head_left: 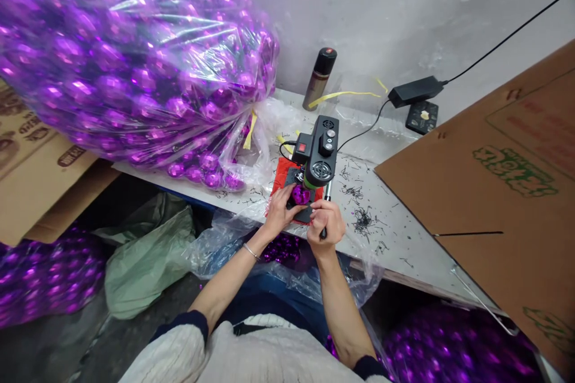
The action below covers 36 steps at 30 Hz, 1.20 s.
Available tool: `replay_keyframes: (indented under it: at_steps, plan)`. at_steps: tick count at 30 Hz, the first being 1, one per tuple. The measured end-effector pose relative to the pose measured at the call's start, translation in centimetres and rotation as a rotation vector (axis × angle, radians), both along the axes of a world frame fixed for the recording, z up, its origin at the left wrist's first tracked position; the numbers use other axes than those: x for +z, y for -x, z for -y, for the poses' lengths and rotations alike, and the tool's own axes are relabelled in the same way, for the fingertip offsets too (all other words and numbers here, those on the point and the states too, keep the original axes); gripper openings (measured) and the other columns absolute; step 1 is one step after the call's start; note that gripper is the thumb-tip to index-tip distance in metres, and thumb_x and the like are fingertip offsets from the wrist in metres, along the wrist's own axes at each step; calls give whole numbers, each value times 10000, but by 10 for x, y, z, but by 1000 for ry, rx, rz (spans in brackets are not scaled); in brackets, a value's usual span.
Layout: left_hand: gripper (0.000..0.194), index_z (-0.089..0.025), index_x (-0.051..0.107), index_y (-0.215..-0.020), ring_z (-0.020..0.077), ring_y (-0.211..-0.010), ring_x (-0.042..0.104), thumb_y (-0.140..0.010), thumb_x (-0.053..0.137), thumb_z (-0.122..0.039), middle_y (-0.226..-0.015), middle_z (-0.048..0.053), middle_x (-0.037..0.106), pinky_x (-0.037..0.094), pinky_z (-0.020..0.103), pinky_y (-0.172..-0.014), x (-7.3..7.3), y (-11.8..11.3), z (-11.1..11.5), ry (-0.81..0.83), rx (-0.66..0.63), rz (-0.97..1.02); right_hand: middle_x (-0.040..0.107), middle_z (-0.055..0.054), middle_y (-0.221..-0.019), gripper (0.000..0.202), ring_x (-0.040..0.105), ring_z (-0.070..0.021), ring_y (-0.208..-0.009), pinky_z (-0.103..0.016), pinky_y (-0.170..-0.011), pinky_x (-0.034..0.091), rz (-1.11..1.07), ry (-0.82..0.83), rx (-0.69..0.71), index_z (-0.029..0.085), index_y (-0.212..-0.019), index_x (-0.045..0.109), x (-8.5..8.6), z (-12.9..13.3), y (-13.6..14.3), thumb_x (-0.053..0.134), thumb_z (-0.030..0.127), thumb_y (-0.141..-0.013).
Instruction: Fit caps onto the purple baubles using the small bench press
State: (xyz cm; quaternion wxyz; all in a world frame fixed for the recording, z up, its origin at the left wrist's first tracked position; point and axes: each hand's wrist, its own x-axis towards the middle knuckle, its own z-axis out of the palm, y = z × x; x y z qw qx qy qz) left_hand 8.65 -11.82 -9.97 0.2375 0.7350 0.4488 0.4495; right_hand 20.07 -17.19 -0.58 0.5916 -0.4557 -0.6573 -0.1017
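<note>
A shiny purple ball (pixel 300 194) sits on the dark base of a small black drill press (pixel 324 143). My left hand (pixel 279 212) closes its thumb and fingers around the ball's near and left sides. My right hand (pixel 327 224) is wrapped round the press's lever (pixel 328 190), whose black end (pixel 323 233) pokes out of the fist. A red cloth or sheet (pixel 281 175) lies beneath the base. The tool's contact with the ball is hidden under the press head.
A large clear bag of purple balls (pixel 148 66) fills the left. Behind the press stands a spray can (pixel 320 79), with a power adapter (pixel 415 91) to its right. Dark shavings (pixel 363 220) litter the white table (pixel 395 239). A cardboard box (pixel 498 191) juts in from the right.
</note>
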Motion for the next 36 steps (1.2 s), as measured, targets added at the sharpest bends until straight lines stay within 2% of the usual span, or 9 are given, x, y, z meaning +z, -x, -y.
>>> replay_keyframes:
  at_steps: [7,17,21,25,28,32,34,36]
  plan:
    - [574,-210,532,-1377,296,-1206,630,-880,709,-436,-1296,144,659,493,487,-1031,2,-1,1,58,12,-22,657,-27,-795,217,625,-145,-685,-304,-629,500,-52,-2,-4,224,-782,536,-10,-1,1,411,176,-954]
    - [537,-193,524,-1378,291,-1202,629,-907,672,-405,-1295,149,658,493,489,-1034,0,-3,1,47,25,-23,627,-16,-761,233,635,-142,-701,-308,-652,499,-45,-46,-14,222,-783,512,-16,-4,3,384,179,-973]
    - [545,-180,524,-1375,294,-1202,629,-907,670,-416,-1300,157,655,500,491,-1029,1,-3,1,47,15,-19,608,-11,-749,248,632,-139,-698,-303,-649,496,-11,-35,-41,226,-773,488,-18,-5,2,363,171,-979]
    - [549,-191,529,-1381,305,-1210,628,-899,682,-406,-1308,161,652,501,506,-1032,1,-3,1,61,16,-21,612,-10,-752,236,605,-129,-672,-281,-616,474,68,-87,-4,223,-770,497,-20,-5,1,386,144,-962]
    - [573,-188,537,-1374,304,-1191,641,-879,712,-416,-1289,163,662,516,500,-1017,1,-4,-2,54,11,2,610,-6,-732,256,606,-130,-675,-283,-627,474,-17,-49,-13,223,-743,503,-8,-4,3,392,123,-951]
    - [626,-199,534,-1381,304,-1173,657,-850,740,-460,-1256,152,678,524,508,-1019,7,0,3,25,56,36,602,-7,-678,291,625,-148,-677,-306,-648,476,-144,48,-35,222,-707,528,26,-3,4,407,149,-962]
    - [675,-202,513,-1405,303,-1192,653,-841,738,-495,-1270,156,673,524,504,-1033,9,8,19,-50,48,44,600,-7,-672,300,621,-148,-668,-307,-641,469,-160,70,-25,223,-690,519,38,-3,4,418,165,-967]
    - [737,-203,492,-1429,298,-1190,659,-818,745,-528,-1265,158,676,541,480,-1028,6,19,44,-143,-38,24,592,-3,-664,300,617,-146,-667,-305,-637,464,-145,65,-14,223,-684,506,41,-3,4,424,159,-965]
